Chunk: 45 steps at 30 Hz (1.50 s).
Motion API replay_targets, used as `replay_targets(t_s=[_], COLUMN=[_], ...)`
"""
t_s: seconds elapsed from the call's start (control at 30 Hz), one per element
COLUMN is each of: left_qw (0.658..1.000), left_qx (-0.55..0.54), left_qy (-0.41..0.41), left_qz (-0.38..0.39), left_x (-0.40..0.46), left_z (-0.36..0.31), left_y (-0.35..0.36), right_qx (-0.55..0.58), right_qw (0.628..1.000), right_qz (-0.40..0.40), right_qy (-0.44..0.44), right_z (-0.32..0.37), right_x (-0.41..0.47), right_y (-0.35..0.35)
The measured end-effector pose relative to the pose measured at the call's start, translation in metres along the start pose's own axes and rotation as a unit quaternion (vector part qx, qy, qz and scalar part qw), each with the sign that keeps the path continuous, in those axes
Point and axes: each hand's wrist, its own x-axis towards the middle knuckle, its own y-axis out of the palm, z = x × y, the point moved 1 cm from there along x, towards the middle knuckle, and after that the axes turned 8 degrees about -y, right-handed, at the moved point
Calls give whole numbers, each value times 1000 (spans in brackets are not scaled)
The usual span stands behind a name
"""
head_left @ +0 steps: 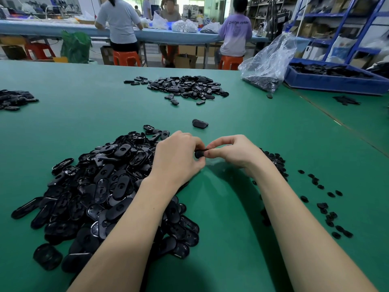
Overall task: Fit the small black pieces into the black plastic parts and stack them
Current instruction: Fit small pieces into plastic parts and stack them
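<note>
Both hands meet above the green tabletop (pixel 84 114) near its middle: the left hand (pixel 179 157) and right hand (pixel 233 152) pinch one black plastic part (pixel 199 153) between curled fingertips. A large pile of parts (pixel 101 190) lies left; small black pieces (pixel 324 205) scatter right; a far pile (pixel 185 86) sits beyond.

The small black plastic part (pixel 200 153) pinched between the left hand (pixel 179 157) and right hand (pixel 233 152) is mostly covered by fingertips. Its shape cannot be determined. The right forearm hides part of the scattered small black pieces (pixel 275 161).
</note>
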Motion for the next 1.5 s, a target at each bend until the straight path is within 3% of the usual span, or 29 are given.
replay_targets(t_s=[0.17,0.43,0.7,1.5], left_qw=[987,954,947,950], left_qx=[-144,-242,-237,-255], left_qy=[1,-110,-149,-97], left_qz=[77,141,157,151], left_x=[5,8,7,7], left_z=[3,9,12,14], left_y=[-4,-4,0,-2], right_qx=[46,53,-25,-20], right_qw=[999,997,999,995], right_qz=[22,29,13,-27], right_qy=[13,-48,-41,-95], right_z=[-2,-3,-3,-6], right_x=[-3,-3,-1,-5], right_y=[-4,-3,7,8])
